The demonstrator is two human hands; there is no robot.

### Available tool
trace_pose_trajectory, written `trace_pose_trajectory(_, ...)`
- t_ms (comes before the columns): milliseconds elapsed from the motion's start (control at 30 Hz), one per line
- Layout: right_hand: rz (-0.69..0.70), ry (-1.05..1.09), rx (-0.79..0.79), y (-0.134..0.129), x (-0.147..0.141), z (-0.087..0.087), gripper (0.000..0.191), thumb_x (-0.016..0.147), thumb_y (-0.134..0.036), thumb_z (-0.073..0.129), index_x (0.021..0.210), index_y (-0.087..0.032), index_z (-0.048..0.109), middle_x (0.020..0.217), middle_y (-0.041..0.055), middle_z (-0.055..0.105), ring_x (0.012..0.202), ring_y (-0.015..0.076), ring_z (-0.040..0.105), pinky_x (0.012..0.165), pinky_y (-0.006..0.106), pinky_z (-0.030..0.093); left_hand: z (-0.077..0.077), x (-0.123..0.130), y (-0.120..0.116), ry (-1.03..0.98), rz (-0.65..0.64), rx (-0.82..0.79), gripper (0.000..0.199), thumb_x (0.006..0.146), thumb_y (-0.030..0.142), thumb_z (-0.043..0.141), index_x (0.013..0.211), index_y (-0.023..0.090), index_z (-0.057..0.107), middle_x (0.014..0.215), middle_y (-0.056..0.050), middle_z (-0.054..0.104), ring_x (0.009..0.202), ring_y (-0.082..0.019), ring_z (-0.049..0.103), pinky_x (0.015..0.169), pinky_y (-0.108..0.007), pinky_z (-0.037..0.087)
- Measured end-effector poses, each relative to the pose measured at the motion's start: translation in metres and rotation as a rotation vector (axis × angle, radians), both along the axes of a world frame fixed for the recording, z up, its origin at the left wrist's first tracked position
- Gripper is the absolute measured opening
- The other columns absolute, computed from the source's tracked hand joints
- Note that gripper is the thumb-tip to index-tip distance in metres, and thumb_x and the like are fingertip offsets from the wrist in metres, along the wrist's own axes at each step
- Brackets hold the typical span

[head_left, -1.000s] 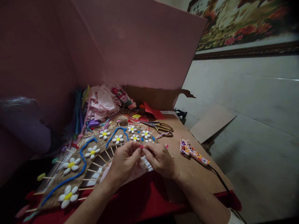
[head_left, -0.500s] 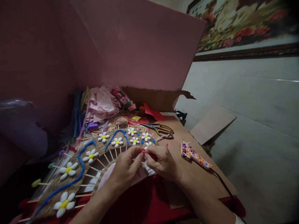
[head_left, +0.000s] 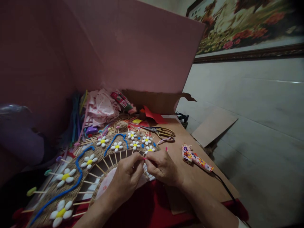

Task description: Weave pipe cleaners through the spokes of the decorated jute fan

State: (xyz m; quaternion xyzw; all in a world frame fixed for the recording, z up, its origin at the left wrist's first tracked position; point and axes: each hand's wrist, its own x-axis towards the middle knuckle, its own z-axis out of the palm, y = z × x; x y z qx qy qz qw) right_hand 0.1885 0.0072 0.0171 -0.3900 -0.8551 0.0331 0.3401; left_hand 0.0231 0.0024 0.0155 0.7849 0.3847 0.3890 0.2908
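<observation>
At your far left hangs a clear-topped bag (head_left: 19,139). Next comes the woven arc (head_left: 99,154), spread across the table with sticks along both edges; white-petalled, yellow-centred daisies (head_left: 61,212) and wavy blue cords (head_left: 82,172) lie on it. Behind it you have the crumpled pink cloth (head_left: 102,109) and, farther right, the twine ball (head_left: 121,126).

Your left hand (head_left: 127,172) is over the arc's inner edge, thumb and forefinger pinching a tiny pink bit (head_left: 143,158). That bit sits between your two hands, in front of the arc's right part. Your right hand (head_left: 163,166) meets it from the other side, thumb and forefinger closed on it too.

Beyond your right hand lie the gold-handled scissors (head_left: 166,131). Farther right, the flowered glue gun (head_left: 197,159) rests on the brown board (head_left: 185,174), its black cable (head_left: 225,186) running toward you.
</observation>
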Motion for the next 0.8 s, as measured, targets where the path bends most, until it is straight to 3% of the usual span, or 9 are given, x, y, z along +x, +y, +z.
trace_pose_trajectory(233, -0.066, 0.009, -0.005, 0.003, -0.003, -0.006, 0.018, 0.081, -0.016, 0.042, 0.063, -0.019, 0.043, 0.053, -0.0038, 0.044, 0.049, 0.0094, 0.043, 0.052, 0.023, 0.027, -0.005, 0.007, 0.004, -0.057, 0.071, 0.021, 0.016, 0.083, 0.021, 0.045, 0.071, 0.017, 0.054, 0.056, 0.003, 0.049, 0.05, -0.011, 0.043, 0.051, -0.023, 0.033)
trace_pose_trajectory(433, -0.041, 0.039, -0.033, 0.002, -0.003, 0.002, 0.025, 0.091, -0.023, 0.036, 0.072, -0.017, 0.05, 0.063, 0.0005, 0.054, 0.06, 0.0119, 0.052, 0.059, 0.023, 0.035, -0.001, 0.01, 0.005, -0.414, 0.013, -0.248, 0.017, 0.08, 0.031, 0.055, 0.084, 0.017, 0.062, 0.063, 0.0, 0.058, 0.05, -0.013, 0.052, 0.044, -0.023, 0.043)
trace_pose_trajectory(533, 0.017, 0.019, -0.056, -0.001, 0.0, 0.008, 0.026, 0.094, -0.026, 0.036, 0.079, -0.016, 0.056, 0.071, 0.0029, 0.061, 0.067, 0.0134, 0.056, 0.063, 0.024, 0.039, 0.004, 0.008, 0.005, -0.481, 0.007, -0.311, 0.018, 0.077, 0.033, 0.059, 0.078, 0.015, 0.062, 0.057, 0.001, 0.055, 0.045, -0.011, 0.051, 0.041, -0.021, 0.043)
trace_pose_trajectory(633, 0.089, 0.061, -0.058, 0.004, 0.021, 0.023, 0.025, 0.094, -0.028, 0.039, 0.09, -0.018, 0.062, 0.088, 0.0041, 0.066, 0.083, 0.015, 0.059, 0.075, 0.027, 0.042, 0.009, 0.003, 0.007, -0.569, -0.006, -0.34, 0.018, 0.077, 0.032, 0.061, 0.072, 0.015, 0.059, 0.055, 0.002, 0.056, 0.044, -0.009, 0.049, 0.041, -0.02, 0.043)
trace_pose_trajectory(667, 0.059, 0.104, -0.03, 0.009, 0.032, 0.029, 0.026, 0.094, -0.029, 0.039, 0.092, -0.018, 0.063, 0.092, 0.0051, 0.066, 0.089, 0.0164, 0.058, 0.08, 0.029, 0.042, 0.01, 0.001, 0.008, -0.6, -0.022, -0.364, 0.019, 0.078, 0.032, 0.062, 0.071, 0.015, 0.058, 0.056, 0.002, 0.057, 0.043, -0.008, 0.049, 0.041, -0.02, 0.042)
trace_pose_trajectory(733, -0.13, 0.143, -0.039, 0.025, 0.058, 0.037, 0.031, 0.095, -0.028, 0.033, 0.101, -0.017, 0.061, 0.1, 0.0077, 0.064, 0.092, 0.0168, 0.058, 0.079, 0.029, 0.044, 0.011, -0.002, 0.01, -0.653, -0.057, -0.417, 0.019, 0.078, 0.032, 0.062, 0.073, 0.015, 0.057, 0.057, 0.002, 0.059, 0.042, -0.008, 0.048, 0.039, -0.019, 0.041)
trace_pose_trajectory(800, -0.351, -0.039, -0.073, 0.044, 0.08, 0.038, 0.036, 0.096, -0.024, 0.027, 0.105, -0.017, 0.061, 0.103, 0.0088, 0.061, 0.092, 0.0165, 0.057, 0.079, 0.029, 0.043, 0.012, -0.005, 0.011, -0.695, -0.083, -0.455, 0.018, 0.079, 0.032, 0.061, 0.074, 0.015, 0.056, 0.058, 0.002, 0.059, 0.042, -0.008, 0.048, 0.038, -0.019, 0.041)
